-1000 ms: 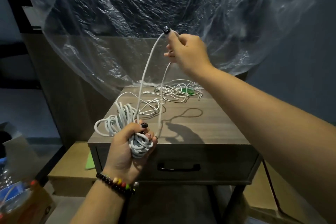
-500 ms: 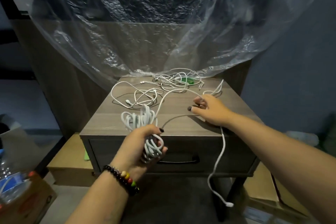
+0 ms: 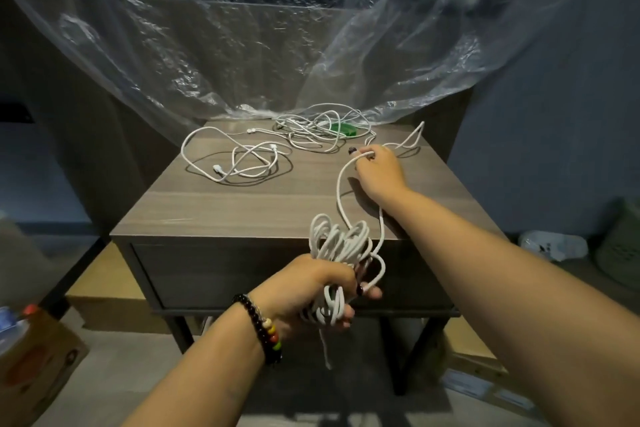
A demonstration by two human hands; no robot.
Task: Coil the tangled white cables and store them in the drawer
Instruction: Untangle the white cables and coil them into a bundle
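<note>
Head: both grips around cable (image 3: 341, 246)

A clear plastic sheet (image 3: 242, 45) hangs behind the wooden nightstand (image 3: 242, 208), its lower edge touching the back of the top. A green object (image 3: 343, 129) lies near that back edge. Left of the nightstand, on the floor, stands a cardboard box (image 3: 34, 367).

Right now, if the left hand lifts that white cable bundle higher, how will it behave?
The half-coiled white cable bundle is probably floppy: its loops splay unevenly above the left hand and a tail dangles below. Likely light, since one hand holds it. Loops may slip loose, as nothing ties them; the right hand pinches the free run.
</note>
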